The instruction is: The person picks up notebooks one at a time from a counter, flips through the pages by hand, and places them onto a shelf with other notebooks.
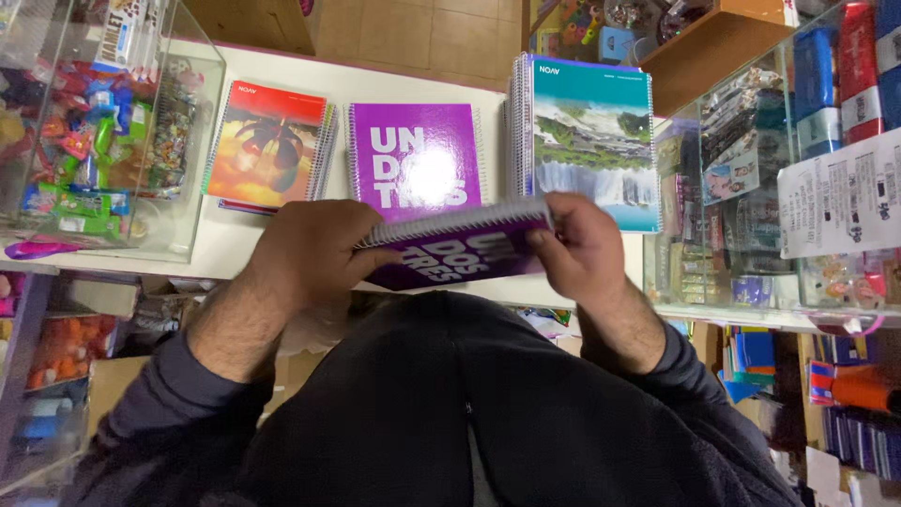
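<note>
While a purple spiral notebook [455, 252] is held tilted above the bench [235, 249] edge, clamped between the left hand [314, 252] and right hand [582, 249], inspection seems underway; a firm two-sided grip is needed next. Behind it lie three notebooks: orange [267, 145], purple [415, 160], waterfall-covered [593, 141]. A clear sweets case [202, 141] stands left; a white paper sign [840, 197] hangs right.

Purple white-lettered notebook [450, 253]; dark grey sleeves [169, 404]
</note>
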